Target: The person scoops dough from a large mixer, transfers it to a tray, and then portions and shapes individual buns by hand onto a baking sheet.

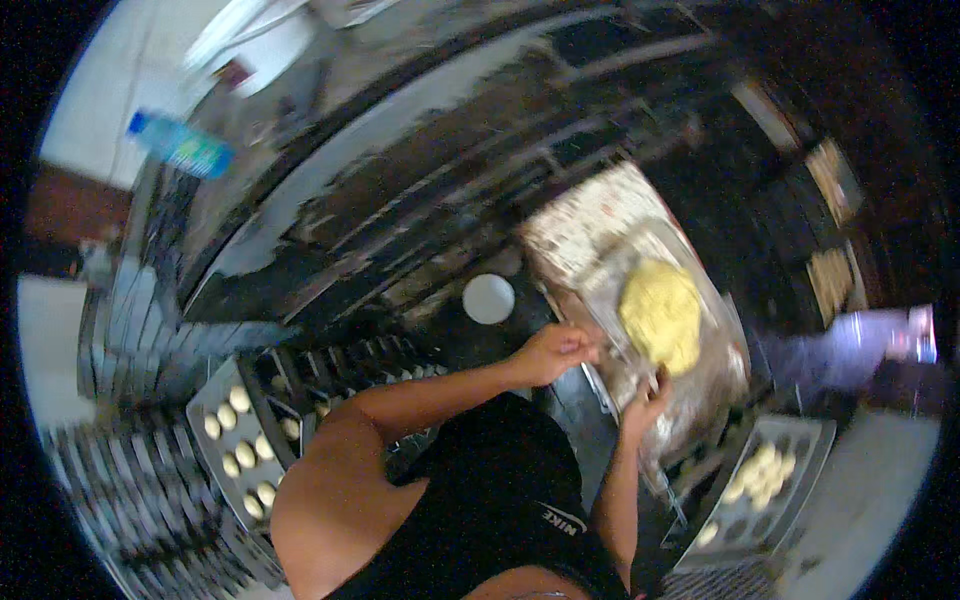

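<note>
A large lump of yellow dough (pixel 655 305) sits on a grey metal tray (pixel 603 288), on a worn, flour-dusted board (pixel 590 225) right of centre. My right hand (pixel 645 402) is at the dough's near edge, its fingertips pinched together against it. My left hand (pixel 555 354) is just left of the tray, apart from the dough, with its fingers curled in. Whatever the left fingers may hold is hidden and blurred.
Muffin trays with pale dough balls stand at lower left (pixel 238 440) and lower right (pixel 790 500). Stacked trays (pixel 110 490) fill the far left. Beyond my left hand is a white round container (pixel 488 299). A blue bottle (pixel 180 145) lies upper left. Another person's purple sleeve (pixel 840 350) shows at right.
</note>
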### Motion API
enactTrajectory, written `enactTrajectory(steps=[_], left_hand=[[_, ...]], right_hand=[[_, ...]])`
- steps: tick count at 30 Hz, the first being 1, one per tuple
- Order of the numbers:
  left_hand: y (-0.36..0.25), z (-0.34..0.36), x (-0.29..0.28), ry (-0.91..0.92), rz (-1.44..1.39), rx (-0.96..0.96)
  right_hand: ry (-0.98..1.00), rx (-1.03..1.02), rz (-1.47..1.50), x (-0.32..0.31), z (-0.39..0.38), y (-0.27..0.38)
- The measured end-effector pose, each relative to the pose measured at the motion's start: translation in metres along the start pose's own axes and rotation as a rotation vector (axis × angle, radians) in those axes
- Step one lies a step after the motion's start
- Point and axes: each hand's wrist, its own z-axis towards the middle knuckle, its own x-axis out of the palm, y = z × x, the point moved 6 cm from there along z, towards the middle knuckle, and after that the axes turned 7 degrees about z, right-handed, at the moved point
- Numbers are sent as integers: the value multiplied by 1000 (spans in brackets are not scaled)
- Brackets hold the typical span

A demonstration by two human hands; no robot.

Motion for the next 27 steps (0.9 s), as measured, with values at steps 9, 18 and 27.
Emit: enactTrajectory(steps=[9, 18, 27], left_hand=[[-189, -182, -279, -1318, 524, 373], [-144, -497, -542, -1370, 1240, -1065], [-102, -424, -623, -1255, 1564, -1098]], right_hand=[[407, -143, 71, 98, 43, 74], [631, -237, 151, 162, 24, 91], [396, -46, 101, 96, 8, 48]])
